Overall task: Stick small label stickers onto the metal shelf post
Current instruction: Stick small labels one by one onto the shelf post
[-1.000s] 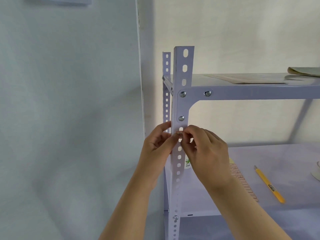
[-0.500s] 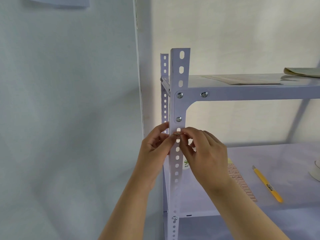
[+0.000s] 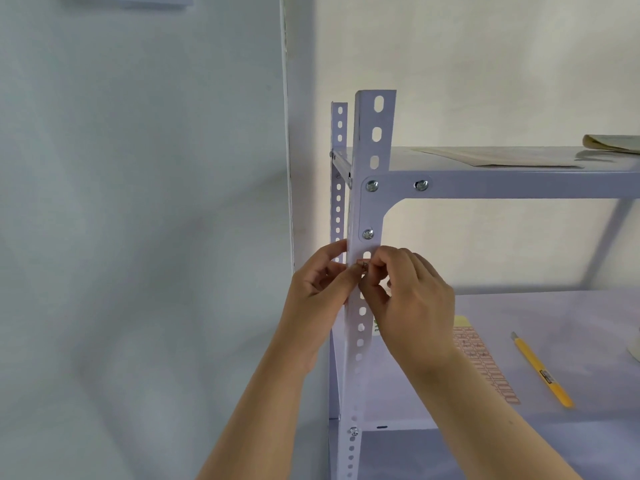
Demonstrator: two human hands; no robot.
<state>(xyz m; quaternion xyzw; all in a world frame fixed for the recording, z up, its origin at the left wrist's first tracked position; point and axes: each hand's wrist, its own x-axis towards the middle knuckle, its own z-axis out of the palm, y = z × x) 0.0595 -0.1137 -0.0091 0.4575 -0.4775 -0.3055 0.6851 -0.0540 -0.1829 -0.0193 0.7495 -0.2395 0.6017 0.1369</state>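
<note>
A white perforated metal shelf post stands upright in the middle of the view. A small red-edged label sticker lies against its front face, just under a slot below the third bolt. My left hand comes in from the post's left side, and its thumb tip touches the sticker. From the right, my right hand pinches the sticker's right edge with thumb and forefinger. A sheet of red label stickers lies on the lower shelf behind my right wrist.
A yellow utility knife lies on the lower shelf to the right. Paper sheets rest on the upper shelf. A rear post stands behind the front one. The wall corner runs close on the left.
The view has shifted slightly. Both hands stay at the same spot on the post, fingers working the sticker against the metal.
</note>
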